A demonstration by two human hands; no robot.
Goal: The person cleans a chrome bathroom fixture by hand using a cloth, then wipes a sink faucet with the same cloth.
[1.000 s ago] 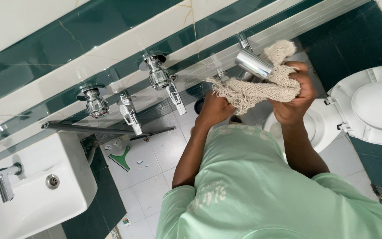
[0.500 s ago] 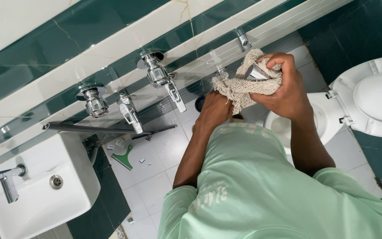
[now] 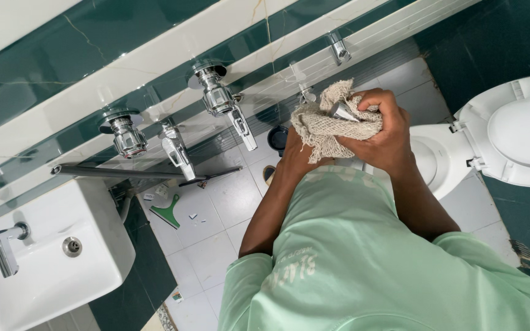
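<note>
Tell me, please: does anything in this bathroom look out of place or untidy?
Yes. A green squeegee lies on the white floor tiles beside the sink, with small scraps scattered around it. Otherwise nothing looks broken or spilled.

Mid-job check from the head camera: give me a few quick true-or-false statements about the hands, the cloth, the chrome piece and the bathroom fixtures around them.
1. The right hand grips a beige woven cloth wrapped around a chrome piece. True.
2. The cloth is a blue sponge. False: it is coarse beige netted fabric.
3. The left hand is against the cloth from below. True.
4. The toilet has its lid shut. False: the lid is up, the bowl open.
5. A white washbasin is in the lower left of the view. True.
6. The green scraper is held in a hand. False: it lies on the floor tiles.
</note>
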